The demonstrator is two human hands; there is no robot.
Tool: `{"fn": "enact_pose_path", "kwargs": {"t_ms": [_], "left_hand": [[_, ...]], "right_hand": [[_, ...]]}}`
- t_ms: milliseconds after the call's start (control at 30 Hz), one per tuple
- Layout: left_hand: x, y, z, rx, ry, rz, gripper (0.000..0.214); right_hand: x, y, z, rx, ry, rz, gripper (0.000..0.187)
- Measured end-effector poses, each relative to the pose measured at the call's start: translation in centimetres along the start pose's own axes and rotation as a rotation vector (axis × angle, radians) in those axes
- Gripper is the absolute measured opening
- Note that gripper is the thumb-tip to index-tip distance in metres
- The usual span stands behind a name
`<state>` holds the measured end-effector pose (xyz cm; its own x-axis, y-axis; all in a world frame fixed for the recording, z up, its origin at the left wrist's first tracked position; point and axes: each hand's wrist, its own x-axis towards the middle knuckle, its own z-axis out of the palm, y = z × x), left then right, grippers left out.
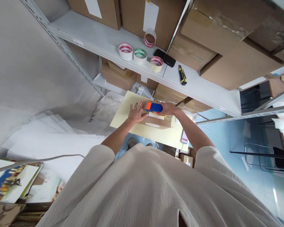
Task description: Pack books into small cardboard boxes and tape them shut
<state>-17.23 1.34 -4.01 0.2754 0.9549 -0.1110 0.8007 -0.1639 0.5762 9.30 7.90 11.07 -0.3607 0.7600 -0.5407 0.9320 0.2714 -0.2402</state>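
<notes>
A brown cardboard box [164,122] lies on a pale yellow tabletop [121,116] in front of me. My left hand [137,113] rests flat with spread fingers on the box's left end. In my right hand [167,109] is a blue and orange tape dispenser [156,107], held over the top of the box with its orange end toward the left hand. White labels show on the box below the dispenser. The right fingers are partly hidden behind the dispenser.
Above the table, a grey shelf [94,34] carries several tape rolls [140,56], a black phone [165,58], a yellow-black utility knife [182,75] and large cartons [241,60]. Another phone [184,137] lies at the table's right edge. White foam sheets [52,142] are piled at left.
</notes>
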Motion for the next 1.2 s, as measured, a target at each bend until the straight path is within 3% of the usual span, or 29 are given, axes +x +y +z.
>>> {"fn": "enact_pose_path", "kwargs": {"t_ms": [333,567,1200], "left_hand": [[0.1,0.2,0.2,0.069,-0.015,0.002,0.099],[0.1,1.1,-0.4,0.236,-0.109,-0.029,0.103],[0.4,2.6,0.0,0.329,-0.129,-0.047,0.104]], "right_hand": [[-0.8,0.5,0.0,0.056,-0.034,0.010,0.071],[-1.7,0.8,-0.8,0.033,-0.072,-0.028,0.070],[-3.1,3.5,-1.3,0.053,-0.115,-0.048,0.072]]}}
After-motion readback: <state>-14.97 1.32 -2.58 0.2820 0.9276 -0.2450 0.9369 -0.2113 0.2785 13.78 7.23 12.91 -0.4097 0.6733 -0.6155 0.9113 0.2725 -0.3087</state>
